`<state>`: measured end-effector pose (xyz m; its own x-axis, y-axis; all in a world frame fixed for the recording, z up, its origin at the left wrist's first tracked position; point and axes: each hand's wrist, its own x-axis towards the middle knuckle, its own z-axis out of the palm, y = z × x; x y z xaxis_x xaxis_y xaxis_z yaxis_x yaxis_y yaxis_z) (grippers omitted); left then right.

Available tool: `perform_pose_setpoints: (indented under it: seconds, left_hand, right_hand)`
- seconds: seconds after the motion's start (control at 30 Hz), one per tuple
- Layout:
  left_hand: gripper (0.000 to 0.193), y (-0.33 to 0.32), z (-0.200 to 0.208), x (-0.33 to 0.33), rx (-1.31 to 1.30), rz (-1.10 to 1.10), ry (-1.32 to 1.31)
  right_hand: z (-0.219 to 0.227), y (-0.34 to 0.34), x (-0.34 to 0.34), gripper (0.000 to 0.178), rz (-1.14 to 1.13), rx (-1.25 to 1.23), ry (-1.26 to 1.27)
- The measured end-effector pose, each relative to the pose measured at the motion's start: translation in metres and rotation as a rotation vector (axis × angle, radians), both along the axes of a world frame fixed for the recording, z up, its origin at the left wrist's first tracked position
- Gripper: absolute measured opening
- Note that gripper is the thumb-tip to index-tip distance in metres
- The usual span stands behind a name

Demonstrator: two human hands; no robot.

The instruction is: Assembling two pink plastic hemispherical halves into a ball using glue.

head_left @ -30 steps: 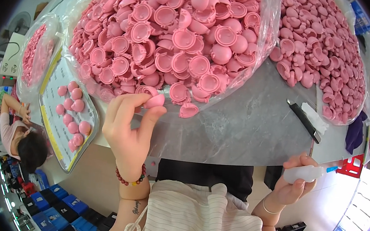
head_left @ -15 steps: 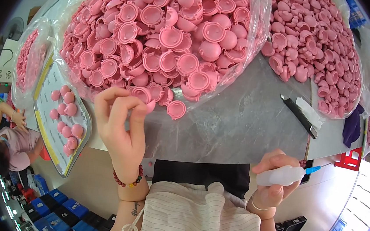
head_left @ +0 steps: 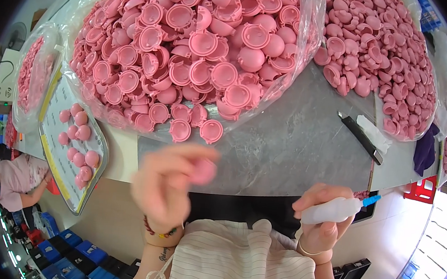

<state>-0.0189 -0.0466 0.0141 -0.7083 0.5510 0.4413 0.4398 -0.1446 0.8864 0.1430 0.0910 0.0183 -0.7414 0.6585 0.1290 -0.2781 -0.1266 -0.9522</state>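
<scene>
My left hand (head_left: 164, 182), smeared by motion, is closed on a pink half-shell (head_left: 203, 171) over the table's near edge. My right hand (head_left: 321, 222) grips a white squeeze bottle (head_left: 329, 211) with a blue nozzle that points right. Beyond the left hand lies a big heap of pink half-shells (head_left: 203, 42) in a clear plastic bag. A few loose half-shells (head_left: 180, 130) rest on the grey tabletop (head_left: 221, 163) at the heap's near edge.
A tray (head_left: 93, 181) on the left bears several closed pink balls (head_left: 82, 132). A second bag of smaller pink parts (head_left: 384, 63) is at the far right. A black-handled cutter (head_left: 361, 136) lies beside white paper (head_left: 375, 132). A co-worker (head_left: 15, 180) is at left.
My left hand has drawn back from the heap toward me and to the right, carrying a half-shell. The right hand with the bottle has shifted slightly left. The co-worker has moved.
</scene>
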Motion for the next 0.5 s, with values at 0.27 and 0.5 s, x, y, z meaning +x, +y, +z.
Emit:
perform_pose_setpoints:
  seconds: [0.27,0.5]
  left_hand:
    - [0.032,0.019,-0.010,0.041,0.105,-0.484,-0.454]
    - [0.048,0.016,-0.021,0.041,0.230,-0.611,-0.685]
  right_hand:
    - [-0.008,-0.007,-0.012,0.034,0.226,-0.063,0.129]
    - [-0.001,-0.009,-0.011,0.037,-0.034,-0.130,0.181]
